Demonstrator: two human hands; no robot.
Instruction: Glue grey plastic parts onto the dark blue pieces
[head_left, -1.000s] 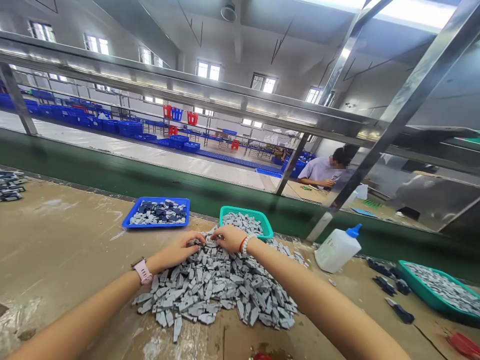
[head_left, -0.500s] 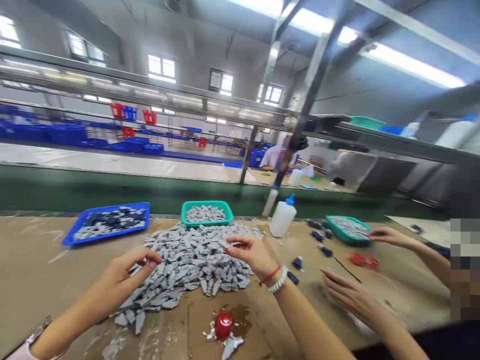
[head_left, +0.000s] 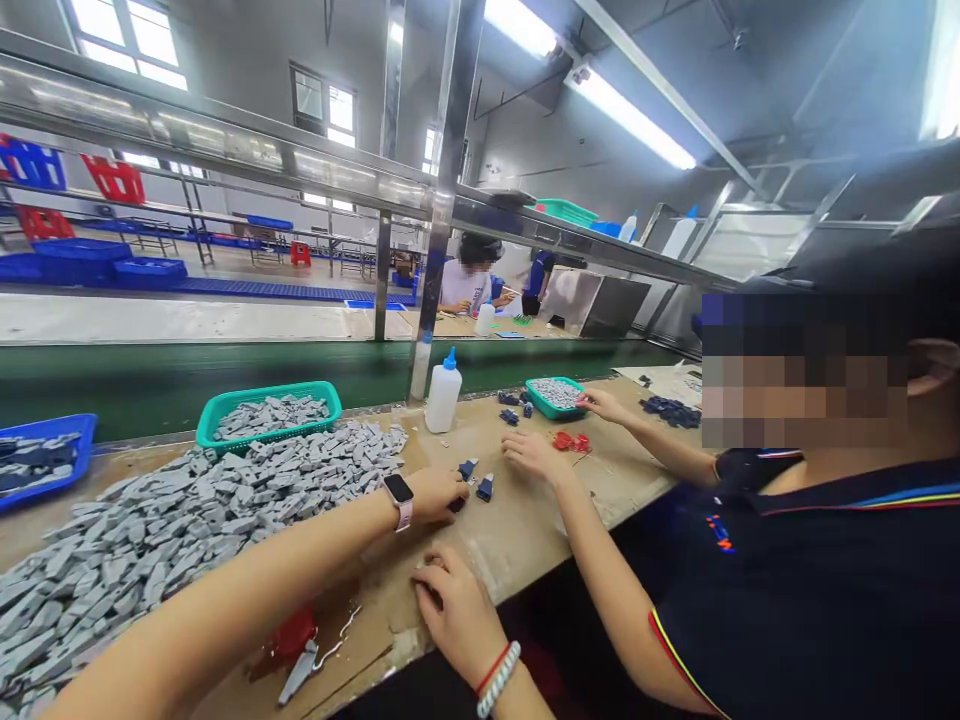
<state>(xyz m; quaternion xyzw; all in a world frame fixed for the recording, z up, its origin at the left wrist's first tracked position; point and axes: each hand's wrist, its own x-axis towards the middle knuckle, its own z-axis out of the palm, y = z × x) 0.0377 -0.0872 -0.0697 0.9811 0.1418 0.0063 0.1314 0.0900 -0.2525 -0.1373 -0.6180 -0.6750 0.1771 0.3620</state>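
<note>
My left hand (head_left: 436, 494), with a watch on its wrist, reaches across to the right. Its fingers close on a small dark blue piece (head_left: 456, 504), partly hidden under the fingertips. Two similar blue pieces with pale tips (head_left: 485, 487) lie just beyond. Nearer to me, my right hand (head_left: 461, 612), wearing a beaded bracelet, rests low by the table edge, fingers loosely bent and apart, nothing visible in them. Under my left forearm a red round object (head_left: 294, 634) is partly covered, beside a grey piece (head_left: 300, 672) and white smears.
A heap of grey pieces (head_left: 247, 490) spreads across the left. Behind it stand a green basket (head_left: 202, 425), a blue tray (head_left: 91, 440) and a white bottle (head_left: 444, 398). At right a co-worker's hands (head_left: 536, 455) work near another green basket (head_left: 551, 410) and red objects (head_left: 571, 442).
The view has turned right. My left hand has left the grey heap and crossed over to the dark blue pieces, closing on one. My right hand has moved from the heap towards the table edge.
</note>
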